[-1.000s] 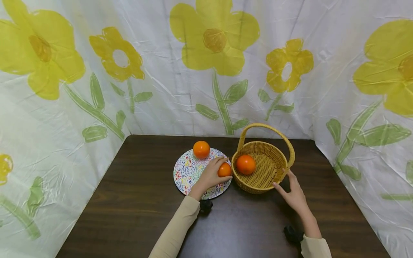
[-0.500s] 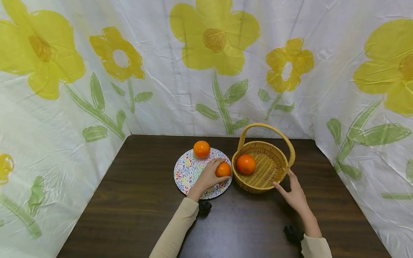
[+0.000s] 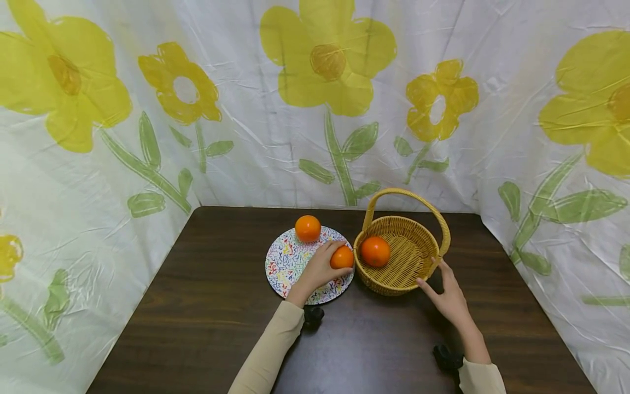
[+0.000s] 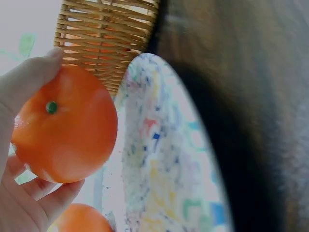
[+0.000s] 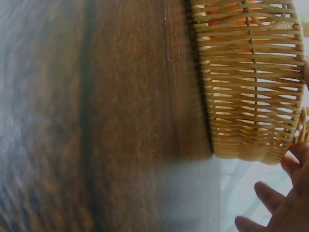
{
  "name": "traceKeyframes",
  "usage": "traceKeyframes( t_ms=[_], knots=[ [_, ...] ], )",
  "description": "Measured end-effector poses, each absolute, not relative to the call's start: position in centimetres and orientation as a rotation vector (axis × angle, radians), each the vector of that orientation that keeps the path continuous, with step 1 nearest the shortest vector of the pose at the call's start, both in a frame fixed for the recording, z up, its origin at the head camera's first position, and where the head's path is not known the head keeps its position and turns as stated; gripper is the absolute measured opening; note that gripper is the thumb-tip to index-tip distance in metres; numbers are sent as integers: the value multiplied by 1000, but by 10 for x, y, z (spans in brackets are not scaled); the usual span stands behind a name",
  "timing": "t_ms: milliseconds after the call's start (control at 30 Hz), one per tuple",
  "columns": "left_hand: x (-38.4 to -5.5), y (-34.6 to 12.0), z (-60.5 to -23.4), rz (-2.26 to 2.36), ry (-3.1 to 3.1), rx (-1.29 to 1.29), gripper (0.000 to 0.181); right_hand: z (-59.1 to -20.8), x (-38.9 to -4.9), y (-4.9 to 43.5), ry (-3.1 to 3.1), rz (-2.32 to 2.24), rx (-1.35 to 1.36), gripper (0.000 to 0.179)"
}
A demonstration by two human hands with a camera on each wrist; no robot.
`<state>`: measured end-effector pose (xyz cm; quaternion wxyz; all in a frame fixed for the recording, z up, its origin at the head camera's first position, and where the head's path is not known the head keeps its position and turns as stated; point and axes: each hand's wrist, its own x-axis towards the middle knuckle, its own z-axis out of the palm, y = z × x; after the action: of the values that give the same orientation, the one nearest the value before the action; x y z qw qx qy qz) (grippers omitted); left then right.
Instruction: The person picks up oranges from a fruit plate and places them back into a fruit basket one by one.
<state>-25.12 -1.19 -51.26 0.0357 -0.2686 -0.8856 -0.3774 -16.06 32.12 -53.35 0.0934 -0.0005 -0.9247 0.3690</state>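
Note:
My left hand (image 3: 322,267) grips an orange (image 3: 342,258) (image 4: 65,128) at the right side of a speckled round plate (image 3: 287,262) (image 4: 159,164). A second orange (image 3: 308,227) (image 4: 84,220) lies on the plate's far edge. A third orange (image 3: 375,251) sits inside the wicker basket (image 3: 413,271) (image 5: 246,82), which stands right of the plate with its handle upright. My right hand (image 3: 445,293) (image 5: 285,198) rests against the basket's near right side, fingers straight.
The dark wooden table (image 3: 197,306) is walled on three sides by a white cloth with yellow flowers (image 3: 325,60). Bare tabletop lies left of the plate and in front of both hands.
The orange in my left hand has shifted very slightly toward the basket. My right hand and the basket have stayed put.

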Motion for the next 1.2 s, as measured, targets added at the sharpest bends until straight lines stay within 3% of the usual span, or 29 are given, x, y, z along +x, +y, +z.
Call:
traceKeyframes(
  t_ms=[1200],
  knots=[
    [-261, 2, -473, -1086, -2649, -875, 68, -534, -160, 320, -2713, 1125, 37, 76]
  ],
)
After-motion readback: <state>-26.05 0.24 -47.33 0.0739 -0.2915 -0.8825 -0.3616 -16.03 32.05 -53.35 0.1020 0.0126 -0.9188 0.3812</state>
